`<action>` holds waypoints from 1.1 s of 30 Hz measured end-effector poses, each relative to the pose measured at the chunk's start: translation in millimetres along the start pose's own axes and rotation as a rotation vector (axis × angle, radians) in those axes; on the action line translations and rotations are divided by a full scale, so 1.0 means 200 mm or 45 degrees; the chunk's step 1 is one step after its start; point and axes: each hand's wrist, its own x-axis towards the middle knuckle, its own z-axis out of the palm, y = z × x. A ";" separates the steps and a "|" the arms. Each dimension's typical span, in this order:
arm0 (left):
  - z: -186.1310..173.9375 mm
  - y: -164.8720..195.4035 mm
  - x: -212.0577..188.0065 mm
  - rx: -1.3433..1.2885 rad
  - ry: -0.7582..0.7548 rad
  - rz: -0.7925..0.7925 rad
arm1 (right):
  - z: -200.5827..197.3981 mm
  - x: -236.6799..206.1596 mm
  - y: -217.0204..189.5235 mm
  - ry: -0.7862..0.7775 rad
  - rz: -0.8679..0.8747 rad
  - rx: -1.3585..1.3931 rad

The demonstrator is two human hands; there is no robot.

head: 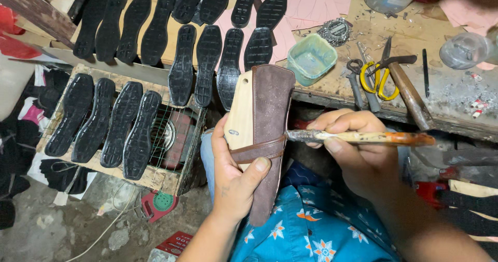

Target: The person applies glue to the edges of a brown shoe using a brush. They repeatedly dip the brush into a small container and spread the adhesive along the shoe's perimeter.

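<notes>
Brown suede upper point(270, 116) gripped by left hand point(236, 176), brush point(358, 136) at its edge

We see rows of black rubber shoe soles point(207, 59) laid across the worn wooden surface point(446, 93) and a wire-mesh rack point(171, 137). A square green plastic tub point(311, 57) stands near yellow-handled scissors point(381, 78), grey metal pliers point(358, 83) and a wooden-handled hammer point(410, 93). Pink paper patterns point(316, 2) lie behind.
</notes>
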 end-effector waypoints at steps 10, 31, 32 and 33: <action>0.04 0.00 0.01 -0.421 0.087 -0.206 | 0.02 -0.03 -0.01 -0.136 -0.263 -0.352; 0.08 -0.02 0.06 -0.538 0.167 -0.237 | 0.08 0.01 -0.02 -0.172 -0.346 -0.553; 0.08 -0.02 0.06 -0.546 0.172 -0.238 | 0.08 0.01 -0.01 -0.175 -0.351 -0.547; 0.09 -0.03 0.06 -0.553 0.179 -0.240 | 0.08 0.01 -0.01 -0.178 -0.355 -0.540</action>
